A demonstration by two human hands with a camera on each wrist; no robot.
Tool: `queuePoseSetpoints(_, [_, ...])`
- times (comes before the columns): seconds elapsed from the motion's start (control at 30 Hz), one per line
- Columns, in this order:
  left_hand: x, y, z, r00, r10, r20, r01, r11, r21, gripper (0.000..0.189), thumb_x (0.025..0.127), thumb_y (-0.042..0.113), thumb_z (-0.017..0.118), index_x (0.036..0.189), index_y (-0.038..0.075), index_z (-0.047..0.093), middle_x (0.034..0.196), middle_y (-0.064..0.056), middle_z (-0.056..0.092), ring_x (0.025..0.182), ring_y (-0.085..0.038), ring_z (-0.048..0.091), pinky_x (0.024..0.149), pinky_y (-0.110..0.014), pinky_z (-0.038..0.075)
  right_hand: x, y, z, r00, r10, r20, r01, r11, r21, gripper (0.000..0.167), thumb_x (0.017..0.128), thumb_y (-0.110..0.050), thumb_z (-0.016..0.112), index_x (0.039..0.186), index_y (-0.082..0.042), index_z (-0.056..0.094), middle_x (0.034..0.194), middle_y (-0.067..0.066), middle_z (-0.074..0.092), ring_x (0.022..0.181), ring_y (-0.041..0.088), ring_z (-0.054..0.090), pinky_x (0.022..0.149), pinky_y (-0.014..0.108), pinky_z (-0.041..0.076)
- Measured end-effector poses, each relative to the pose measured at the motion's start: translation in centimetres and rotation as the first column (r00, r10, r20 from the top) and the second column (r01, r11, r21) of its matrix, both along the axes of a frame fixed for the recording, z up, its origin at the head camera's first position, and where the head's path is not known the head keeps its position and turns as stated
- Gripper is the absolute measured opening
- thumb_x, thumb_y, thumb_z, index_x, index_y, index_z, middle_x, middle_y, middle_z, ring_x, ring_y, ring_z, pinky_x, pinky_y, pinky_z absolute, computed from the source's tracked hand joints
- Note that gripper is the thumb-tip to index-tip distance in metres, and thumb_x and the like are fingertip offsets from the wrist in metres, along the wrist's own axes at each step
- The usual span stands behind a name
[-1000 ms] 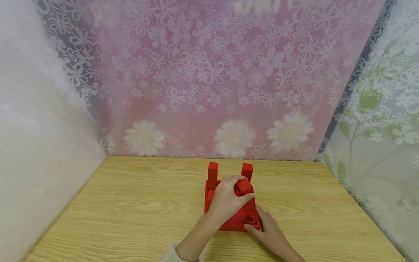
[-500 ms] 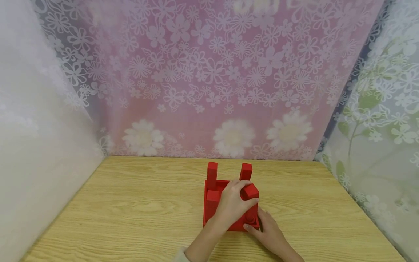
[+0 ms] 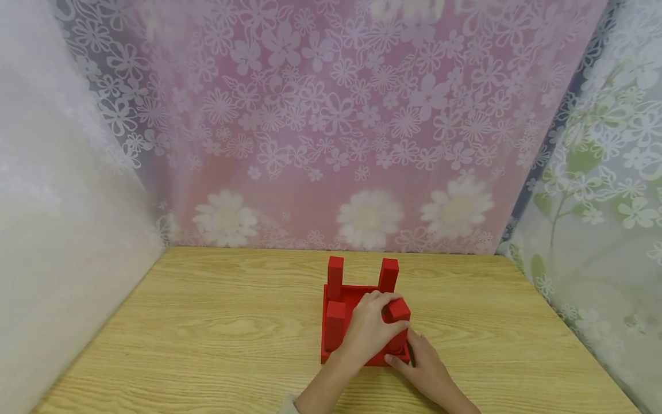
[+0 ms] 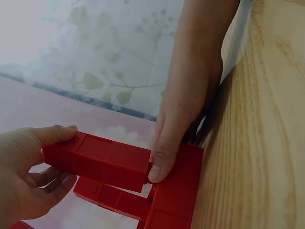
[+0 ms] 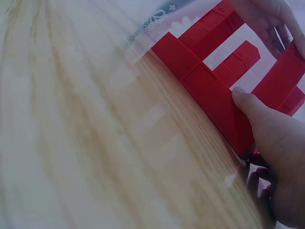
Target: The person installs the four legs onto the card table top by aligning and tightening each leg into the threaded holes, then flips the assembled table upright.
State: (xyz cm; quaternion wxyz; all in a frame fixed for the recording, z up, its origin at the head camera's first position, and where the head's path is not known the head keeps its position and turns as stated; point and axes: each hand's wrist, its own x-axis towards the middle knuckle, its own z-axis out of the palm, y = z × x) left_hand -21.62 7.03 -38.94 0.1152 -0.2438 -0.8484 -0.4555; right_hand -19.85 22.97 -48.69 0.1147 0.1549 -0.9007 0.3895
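A red, shallow square base (image 3: pixel 374 361) with a raised rim lies on the table, a post at each corner like an upturned small stool. My left hand (image 3: pixel 369 328) grips the top of the near-right red leg (image 3: pixel 399 310), thumb on one side and fingers on the other. That leg stands nearly upright over its corner; whether it is fully seated is hard to tell. At the same corner my right hand (image 3: pixel 426 368) holds the base, its thumb (image 5: pixel 248 102) over the rim. In the left wrist view, the held leg (image 4: pixel 100 157) reaches the base beside the right thumb.
Three other red legs stand on the base: near left (image 3: pixel 335 328), far left (image 3: pixel 335 276) and far right (image 3: pixel 389 275). Wood-grain table (image 3: pixel 222 322) surrounds the base. A pink flowered curtain (image 3: pixel 331 144) hangs behind, with pale sheets on both sides.
My left hand has brought the leg rightward and down, from tilted to nearly upright, over the round socket that was visible earlier. The right hand has stayed at the corner.
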Motion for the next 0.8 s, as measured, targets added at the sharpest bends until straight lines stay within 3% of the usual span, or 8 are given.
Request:
queuePoseSetpoints(0.23, [0.0,0.2,-0.5,1.0,-0.016,-0.019,0.017,1.0,0.011,0.041,0.075,0.017,0.077,0.114,0.013,0.064,0.093,0.006,0.056,0.089,-0.009,0.048,0.067,-0.018,0.044,-0.1,0.1,-0.1,1.0,0.001,-0.016,-0.001,1.0,-0.008,0.058,0.081,-0.036,0.07,0.129,-0.013,0.048,0.119,-0.003,0.056,0.114,0.026,0.048,0.094,0.067,0.017])
queuePoseSetpoints(0.43, [0.1,0.5,-0.8,1.0,-0.014,0.011,0.013,0.999,0.05,0.037,0.08,0.024,0.073,0.114,0.018,0.063,0.097,0.008,0.056,0.091,-0.007,0.048,0.067,-0.018,0.045,-0.1,0.1,-0.3,1.0,0.012,-0.005,-0.012,1.0,-0.023,0.054,0.08,-0.037,0.07,0.126,-0.015,0.049,0.115,-0.009,0.057,0.113,0.024,0.048,0.094,0.066,0.017])
queuePoseSetpoints(0.63, [0.5,0.9,-0.9,1.0,0.024,-0.009,-0.023,0.999,0.048,0.037,0.078,0.034,0.073,0.109,0.017,0.063,0.095,0.01,0.054,0.088,-0.008,0.05,0.068,-0.019,0.045,-0.1,0.1,-0.2,1.0,0.016,-0.014,-0.016,0.999,-0.035,0.04,0.079,-0.035,0.071,0.112,-0.022,0.053,0.1,-0.02,0.057,0.103,0.018,0.052,0.094,0.066,0.016])
queuePoseSetpoints(0.8, [0.6,1.2,-1.0,0.998,0.054,-0.045,-0.053,0.998,0.028,0.037,0.077,0.037,0.073,0.107,0.016,0.064,0.092,0.009,0.051,0.082,-0.007,0.049,0.066,-0.017,0.044,-0.1,0.1,0.0,1.0,0.013,-0.007,-0.013,0.999,-0.038,0.039,0.079,-0.034,0.072,0.111,-0.021,0.053,0.097,-0.02,0.057,0.102,0.019,0.053,0.094,0.066,0.015])
